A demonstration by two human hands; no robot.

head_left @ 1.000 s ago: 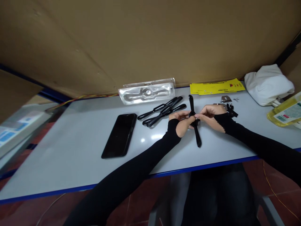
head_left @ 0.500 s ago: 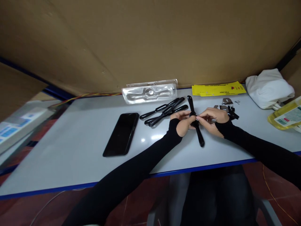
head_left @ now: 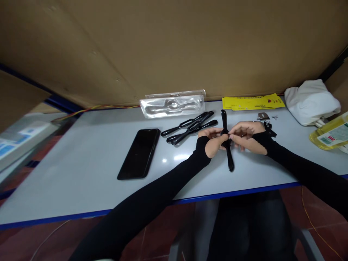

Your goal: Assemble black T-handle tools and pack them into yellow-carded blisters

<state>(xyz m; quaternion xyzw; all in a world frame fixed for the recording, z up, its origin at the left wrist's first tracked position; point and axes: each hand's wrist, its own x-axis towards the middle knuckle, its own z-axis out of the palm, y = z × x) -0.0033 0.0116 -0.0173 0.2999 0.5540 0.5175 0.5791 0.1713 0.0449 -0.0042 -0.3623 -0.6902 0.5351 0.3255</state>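
Note:
A black spokeshave body [head_left: 230, 159] with two long handles is gripped at its middle by my left hand [head_left: 213, 141], thumb on top and fingers beneath. My right hand [head_left: 250, 136] closes its thumb and forefinger in a pinch against the same middle part. Whatever sits between those fingertips is too small and covered to make out. Left of my left hand, several more black spokeshave bodies [head_left: 187, 128] lie crossed in a pile. Beyond my right hand are a grey metal blade [head_left: 263, 116], small screws [head_left: 275, 117] and black metal parts [head_left: 269, 129], partly hidden by my wrist.
A black phone [head_left: 140, 154] lies left of the pile. Clear plastic blister packs [head_left: 172, 106] and yellow cards [head_left: 252, 102] are along the cardboard back wall. At right stand a white cloth bundle [head_left: 311, 102] and a bottle of yellow liquid [head_left: 330, 134].
The spokeshave body has turned slightly, its far handle swinging right. My right hand has shifted a little right and rolled, its wrist now covering more of the metal parts.

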